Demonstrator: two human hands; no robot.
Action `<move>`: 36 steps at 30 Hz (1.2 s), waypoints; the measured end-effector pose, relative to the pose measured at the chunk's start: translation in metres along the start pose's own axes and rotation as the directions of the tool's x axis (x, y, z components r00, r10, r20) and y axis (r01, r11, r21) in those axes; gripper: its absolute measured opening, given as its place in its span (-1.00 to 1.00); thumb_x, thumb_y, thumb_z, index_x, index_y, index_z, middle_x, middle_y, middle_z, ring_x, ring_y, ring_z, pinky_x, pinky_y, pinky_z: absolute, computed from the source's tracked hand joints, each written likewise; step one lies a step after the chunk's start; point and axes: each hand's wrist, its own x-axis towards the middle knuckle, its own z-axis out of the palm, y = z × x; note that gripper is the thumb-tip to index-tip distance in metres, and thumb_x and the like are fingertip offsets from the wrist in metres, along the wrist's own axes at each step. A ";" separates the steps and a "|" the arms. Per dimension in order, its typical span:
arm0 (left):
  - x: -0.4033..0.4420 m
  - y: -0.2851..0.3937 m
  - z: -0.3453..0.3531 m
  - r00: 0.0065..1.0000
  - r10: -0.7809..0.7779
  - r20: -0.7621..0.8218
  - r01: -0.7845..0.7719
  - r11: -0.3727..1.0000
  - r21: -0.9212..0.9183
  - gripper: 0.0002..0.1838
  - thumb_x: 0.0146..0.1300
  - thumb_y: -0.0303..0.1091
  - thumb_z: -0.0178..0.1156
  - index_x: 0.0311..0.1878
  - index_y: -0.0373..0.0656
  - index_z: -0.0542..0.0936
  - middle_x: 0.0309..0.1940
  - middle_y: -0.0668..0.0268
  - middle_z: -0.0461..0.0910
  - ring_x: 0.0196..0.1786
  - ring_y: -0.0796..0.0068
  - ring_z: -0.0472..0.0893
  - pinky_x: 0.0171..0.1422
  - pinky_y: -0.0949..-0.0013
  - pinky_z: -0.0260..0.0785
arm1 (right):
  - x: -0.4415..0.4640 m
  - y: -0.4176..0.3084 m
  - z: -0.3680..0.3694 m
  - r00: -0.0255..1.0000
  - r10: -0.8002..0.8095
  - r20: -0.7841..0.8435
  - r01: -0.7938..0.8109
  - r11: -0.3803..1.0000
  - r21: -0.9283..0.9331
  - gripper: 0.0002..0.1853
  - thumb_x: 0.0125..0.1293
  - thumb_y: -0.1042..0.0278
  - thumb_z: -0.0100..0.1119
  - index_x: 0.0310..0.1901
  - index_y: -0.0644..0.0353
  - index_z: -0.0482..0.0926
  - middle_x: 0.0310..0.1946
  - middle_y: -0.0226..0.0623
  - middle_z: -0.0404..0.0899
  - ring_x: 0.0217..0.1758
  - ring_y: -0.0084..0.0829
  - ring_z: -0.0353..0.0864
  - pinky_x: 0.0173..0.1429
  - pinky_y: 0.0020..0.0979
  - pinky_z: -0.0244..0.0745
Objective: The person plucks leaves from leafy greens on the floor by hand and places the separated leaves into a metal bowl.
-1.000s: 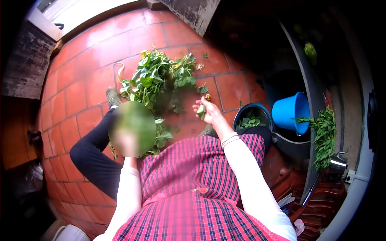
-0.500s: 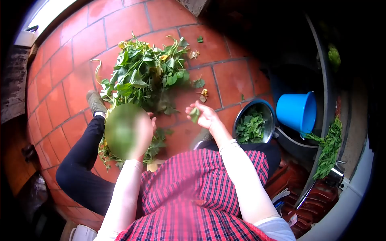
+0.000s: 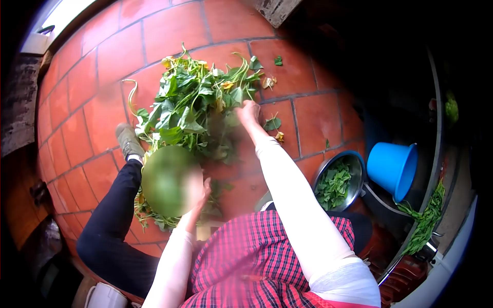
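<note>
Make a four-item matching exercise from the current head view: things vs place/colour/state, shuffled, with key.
1. leafy pile
2. metal bowl
3. blue bucket
4. right hand

A. just right of the bowl in the picture
B. below a white sleeve, at the pile's right edge
C. mostly green with patches of yellow
D. blue-rimmed, with green leaves inside

Pairs: 1-C, 2-D, 3-A, 4-B

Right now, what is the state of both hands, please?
Left hand: partly blurred; open or closed cannot be told.
Right hand: looks curled at the leafy pile; whether holding anything cannot be told.
</note>
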 end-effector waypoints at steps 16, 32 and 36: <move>-0.025 0.146 -0.078 0.827 0.153 0.541 0.387 0.544 -0.744 -0.64 0.22 -0.06 0.16 -0.42 -0.22 0.59 -0.64 0.51 0.44 -0.60 0.75 0.33 -0.50 0.64 0.15 | -0.250 -0.040 -0.252 0.756 -0.614 0.225 0.430 0.726 0.537 -0.87 0.05 0.57 0.21 -0.32 0.30 0.53 -0.37 -0.47 0.53 -0.44 -0.75 0.32 -0.34 -0.66 0.28; -0.132 0.089 -0.088 0.949 0.134 0.284 0.258 0.180 -0.949 -0.80 0.26 -0.36 0.10 -0.10 -0.24 0.52 -0.34 0.31 0.61 -0.50 0.72 0.44 -0.48 0.67 0.27 | -0.349 -0.037 -0.188 0.820 -0.564 0.102 0.538 0.818 0.203 -0.87 0.10 0.36 0.07 -0.47 0.22 0.53 -0.53 -0.05 0.50 -0.47 -0.18 0.55 -0.38 -0.29 0.42; -0.147 0.085 -0.067 0.967 -0.038 0.253 0.255 0.067 -0.965 -0.85 0.28 -0.39 0.07 -0.17 -0.24 0.52 -0.41 0.32 0.59 -0.57 0.74 0.38 -0.52 0.68 0.23 | -0.333 -0.011 -0.147 0.863 -0.488 -0.132 0.500 0.863 0.073 -0.78 0.11 0.36 -0.01 -0.60 0.30 0.45 -0.64 -0.07 0.46 -0.54 -0.20 0.54 -0.42 -0.24 0.40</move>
